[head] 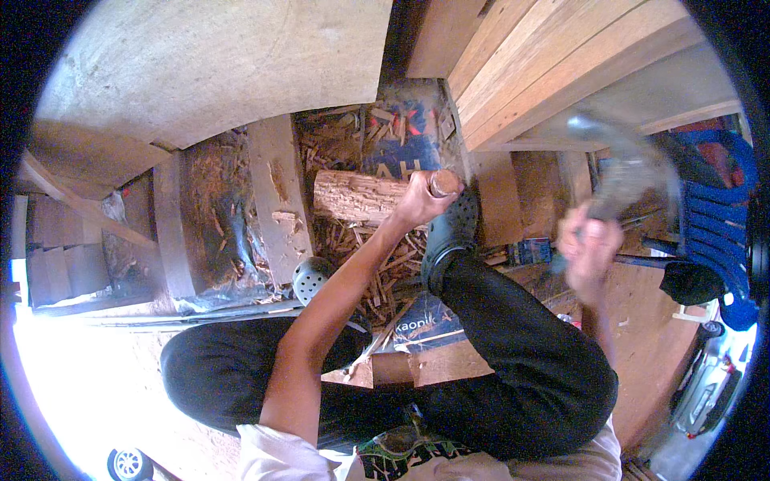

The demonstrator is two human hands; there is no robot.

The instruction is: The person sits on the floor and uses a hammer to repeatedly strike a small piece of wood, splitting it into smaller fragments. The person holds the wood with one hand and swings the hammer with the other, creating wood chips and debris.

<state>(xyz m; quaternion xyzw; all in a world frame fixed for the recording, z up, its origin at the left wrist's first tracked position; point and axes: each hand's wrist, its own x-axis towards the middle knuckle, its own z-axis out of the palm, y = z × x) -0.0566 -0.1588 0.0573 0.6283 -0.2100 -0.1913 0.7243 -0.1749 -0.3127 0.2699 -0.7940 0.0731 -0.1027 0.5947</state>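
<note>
A chipped block of wood point(361, 195) lies before me, its top face rough with cut marks. At the block's right end my left hand point(424, 198) is wrapped around a round-ended wooden handle point(445, 182). The handle points up at the camera, and whatever it carries below is hidden by the hand. My right hand point(589, 243) is raised to the right, fingers closed around a hand tool point(628, 171). Motion blurs that tool; a shiny spot shows near its far end, but its exact kind is unclear. A dark clog point(454, 225) on my right foot rests against the block's right end.
Wood chips point(385, 270) litter the ground over printed sheeting point(400, 153). A second clog point(310, 279) is by my left arm. Planks point(541, 66) and a large board point(240, 60) rise ahead. A blue plastic chair point(719, 210) stands right, with a parked vehicle point(707, 391) beyond.
</note>
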